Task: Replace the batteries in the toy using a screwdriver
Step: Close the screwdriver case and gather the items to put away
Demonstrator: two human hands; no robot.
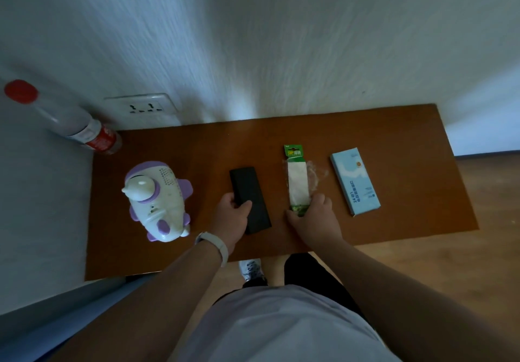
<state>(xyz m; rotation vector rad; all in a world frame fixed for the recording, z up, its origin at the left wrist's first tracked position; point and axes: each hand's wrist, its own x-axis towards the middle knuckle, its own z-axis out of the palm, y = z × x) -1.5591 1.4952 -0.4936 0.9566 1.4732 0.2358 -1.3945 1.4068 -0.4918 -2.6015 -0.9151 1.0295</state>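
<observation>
Fingers of left hand (234,218) grip black case (247,184), hiding its near-left edge; right hand (313,218) pinches battery pack (297,181), its near end covered by curled fingers. Toy (161,195) stands just left of left fingers.

A white-and-purple toy (157,201) stands upright left of centre on the desk (408,142). At centre lies a flat black case (250,193), its near end gripped by the left hand (233,215). Right of it lies a green-carded battery pack (297,181), its near end held by the right hand (312,218). A light-blue box (355,183) lies flat further right.
</observation>
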